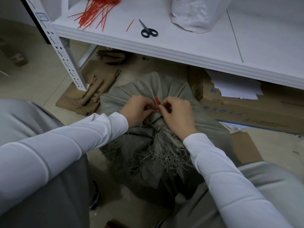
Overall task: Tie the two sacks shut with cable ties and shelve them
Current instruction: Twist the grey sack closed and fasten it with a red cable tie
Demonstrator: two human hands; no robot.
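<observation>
Both arms reach forward and down in white sleeves, wrists angled in toward each other. Left hand and right hand sit nearly touching, fingers curled, fingertips pinched together right where they meet.

Dim, flat indoor light, cool cast. Glossy white metal shelf board brightest, mild glare. Floor underneath shadowed. Wide-angle bending at edges; white long sleeves slightly soft.
</observation>
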